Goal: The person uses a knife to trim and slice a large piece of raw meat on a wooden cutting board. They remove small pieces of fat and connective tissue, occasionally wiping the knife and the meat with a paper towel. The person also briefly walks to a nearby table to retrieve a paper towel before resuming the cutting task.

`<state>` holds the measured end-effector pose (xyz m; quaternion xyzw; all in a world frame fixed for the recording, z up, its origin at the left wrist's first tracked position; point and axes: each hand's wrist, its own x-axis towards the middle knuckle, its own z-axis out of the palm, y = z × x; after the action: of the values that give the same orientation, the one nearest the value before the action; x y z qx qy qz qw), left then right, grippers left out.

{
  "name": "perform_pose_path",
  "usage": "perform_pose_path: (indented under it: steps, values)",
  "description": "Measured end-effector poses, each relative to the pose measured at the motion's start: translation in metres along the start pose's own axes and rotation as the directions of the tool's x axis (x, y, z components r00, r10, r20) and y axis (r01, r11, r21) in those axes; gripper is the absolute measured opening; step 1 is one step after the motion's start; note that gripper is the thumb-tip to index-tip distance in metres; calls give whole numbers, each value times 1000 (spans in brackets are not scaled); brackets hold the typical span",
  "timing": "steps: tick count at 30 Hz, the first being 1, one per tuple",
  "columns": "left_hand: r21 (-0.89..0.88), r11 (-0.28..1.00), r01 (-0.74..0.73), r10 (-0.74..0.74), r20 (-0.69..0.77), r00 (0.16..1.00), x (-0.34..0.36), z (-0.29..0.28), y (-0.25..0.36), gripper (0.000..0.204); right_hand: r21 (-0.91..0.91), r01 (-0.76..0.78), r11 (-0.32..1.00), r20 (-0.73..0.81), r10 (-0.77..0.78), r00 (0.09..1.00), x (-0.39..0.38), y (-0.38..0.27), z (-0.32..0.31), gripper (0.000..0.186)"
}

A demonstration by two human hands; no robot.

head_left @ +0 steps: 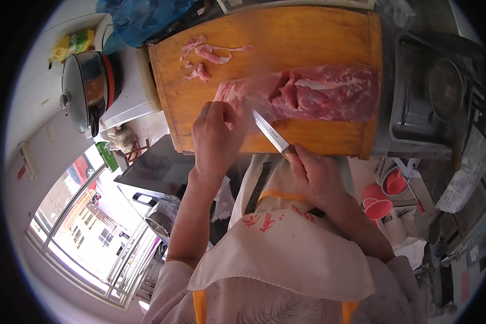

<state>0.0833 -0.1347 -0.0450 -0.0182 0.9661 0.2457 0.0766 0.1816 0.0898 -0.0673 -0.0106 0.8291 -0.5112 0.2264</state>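
Head-worn fisheye looks down from near above the left hand (217, 134) and right hand (317, 177), perhaps smudged beyond the left.

My slim, pointed silver knife (270, 131) shows smooth, glossy metal; my broad, orange-brown board (313, 38) looks wooden; my off-white apron (281, 254) is matt cloth.

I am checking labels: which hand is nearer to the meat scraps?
Left. The left hand is at the left end of the meat, below the scraps in view; the right hand, holding the knife, is farther off, at the near edge of the board.
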Motion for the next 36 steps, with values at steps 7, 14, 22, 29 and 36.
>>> perform_pose_path:
  steps: [7, 14, 22, 29, 36]
  values:
    - [-9, 1000, -14, 14, 36, 999, -3, -10, -7, 14, 133, -89, 987, 117, 74, 990, -1, -6, -29, 25]
    - [-5, 999, 33, -32, 74, 997, -8, -13, -12, 14, 210, -206, 956, 164, 174, 971, -4, -15, -41, 21]
    - [-34, 999, 27, -24, 62, 998, -6, -17, -14, 15, 165, -206, 964, 257, 160, 953, -9, -20, -35, 29]
    - [-464, 796, 389, -332, 203, 921, 22, -54, -59, 20, 278, -428, 860, 193, 386, 902, -28, -27, -56, 35]
    - [-393, 854, 341, -388, -44, 921, 68, -10, -126, 25, 338, -407, 849, 86, 403, 911, -29, -38, -64, 35]
